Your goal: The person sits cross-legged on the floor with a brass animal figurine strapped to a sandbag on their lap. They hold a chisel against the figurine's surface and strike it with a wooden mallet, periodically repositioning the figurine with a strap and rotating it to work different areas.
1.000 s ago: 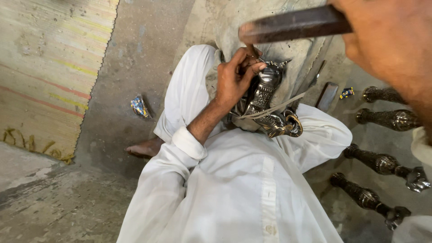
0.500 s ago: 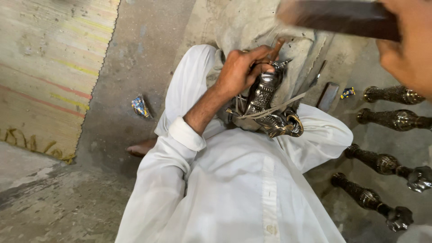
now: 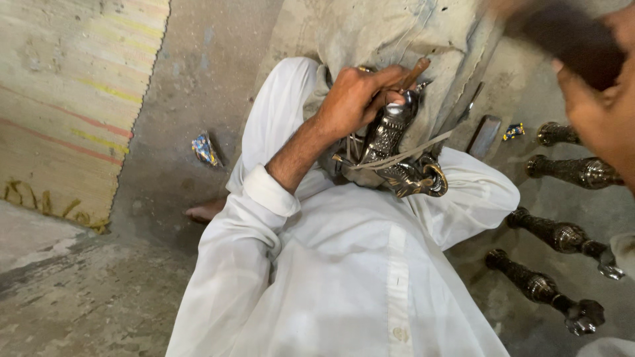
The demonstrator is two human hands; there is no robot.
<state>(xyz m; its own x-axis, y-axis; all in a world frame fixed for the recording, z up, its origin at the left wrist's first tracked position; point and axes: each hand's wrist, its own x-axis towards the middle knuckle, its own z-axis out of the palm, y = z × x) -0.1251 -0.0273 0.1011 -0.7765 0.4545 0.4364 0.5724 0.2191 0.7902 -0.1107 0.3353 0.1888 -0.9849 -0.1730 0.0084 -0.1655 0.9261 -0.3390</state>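
Compared with half a second earlier, the dark hammer-like tool point(image 3: 562, 33) is seen raised further toward the upper right corner of the view, blurred by motion, and the right hand point(image 3: 602, 112) gripping it is shown larger and closer to the camera; its fingers are wrapped fully around the handle. The left hand point(image 3: 354, 99) is hardly shifted: it is closed around a thin brownish punch point(image 3: 415, 71), whose tip is set against the top of the ornate metal piece point(image 3: 393, 142). That piece is held in the lap, between the white-clad knees, and is propped against a grey, coarse cloth bundle point(image 3: 397, 33). It is cast in dark silvery metal, densely embossed, with a bulbous body narrowing upward and a curled, ring-like end point(image 3: 433, 180) at its lower edge; pale cord point(image 3: 403, 155) is tied across it. The garment is made of smooth white fabric with a buttoned placket. Along the right edge of the floor point(image 3: 172, 99), four similar turned and embossed metal legs point(image 3: 562, 235) are laid out side by side, well apart from the lap. The floor is rough grey concrete, with a striped woven mat point(image 3: 66, 99) at its left edge and a small crumpled wrapper point(image 3: 205, 149) near it.
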